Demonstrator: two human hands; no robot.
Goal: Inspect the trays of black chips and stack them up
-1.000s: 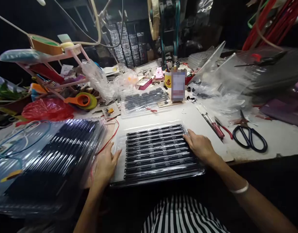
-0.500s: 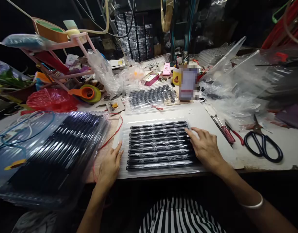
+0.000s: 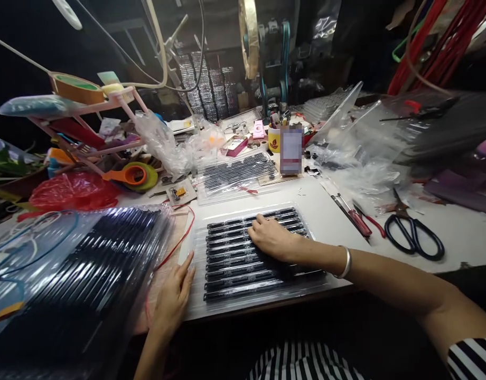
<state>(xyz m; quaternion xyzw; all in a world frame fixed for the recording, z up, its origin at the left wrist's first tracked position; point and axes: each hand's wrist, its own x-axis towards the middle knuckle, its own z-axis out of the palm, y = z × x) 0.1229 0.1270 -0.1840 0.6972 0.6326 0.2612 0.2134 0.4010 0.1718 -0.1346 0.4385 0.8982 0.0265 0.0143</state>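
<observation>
A clear plastic tray [image 3: 227, 309] lies flat in front of me on a white board, holding several black strips [image 3: 231, 279] in parallel rows. My left hand [image 3: 174, 295] is by the tray's left edge, fingers stretched out and open, with nothing in it. Over the upper middle of the strips is my right hand [image 3: 272, 237], its fingers bent and closed, fingertips down on the upper rows. What they hold, if anything, is hidden beneath them. Part of the strips at the right is covered by this hand and its shadow.
At left lies a large plastic-wrapped stack of black strips [image 3: 92, 264] with cables on it. Another strip tray [image 3: 239, 174] sits behind. Scissors [image 3: 413, 232], a red-handled screwdriver [image 3: 360, 222] and a yellow cup [image 3: 273, 140] are at right and back.
My right hand has moved left from the tray's right edge onto the upper middle of the strips, and its fingers have bent. The left hand stays by the left edge. The view has shifted.
</observation>
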